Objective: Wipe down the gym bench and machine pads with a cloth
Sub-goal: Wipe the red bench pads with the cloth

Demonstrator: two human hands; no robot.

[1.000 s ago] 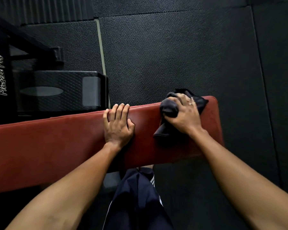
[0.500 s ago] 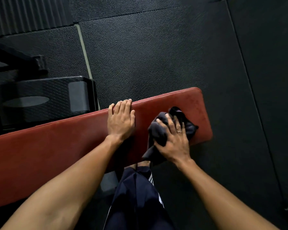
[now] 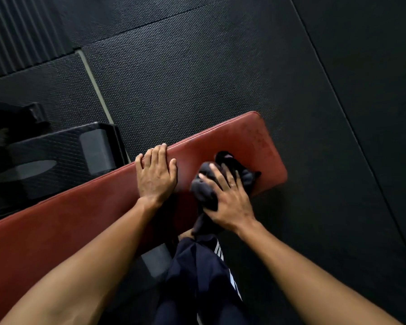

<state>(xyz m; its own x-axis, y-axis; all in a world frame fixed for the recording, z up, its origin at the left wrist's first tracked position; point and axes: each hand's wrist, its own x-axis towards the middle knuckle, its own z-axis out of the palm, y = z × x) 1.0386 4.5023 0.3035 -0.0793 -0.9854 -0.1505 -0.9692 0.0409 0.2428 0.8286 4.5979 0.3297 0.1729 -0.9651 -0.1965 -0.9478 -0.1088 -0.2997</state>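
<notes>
A person leaned over a long red gym bench [image 3: 68, 226] on a black rubber floor [image 3: 197, 78], seen from above. The left hand [image 3: 156, 177] lay flat on the padding with its fingers together and the tips hooked over the far edge, exactly where it had been a second earlier, bracing. The right hand [image 3: 227, 200] had moved: a second before it had pushed the dark cloth [image 3: 204, 188] against the far edge close to the bench's end, and now it had drawn the cloth back across the width to the near edge, just beside the left hand. Its fingers were spread and pressed down on the bunched cloth (the picture was a little blurred there), and a tail of cloth hung off the near side above the person's dark striped trouser leg [image 3: 197, 277]. That looked like one full pass over the end section. The long stretch of red padding to the left, and the black machine [image 3: 56, 156] beyond it, appeared not yet wiped.
</notes>
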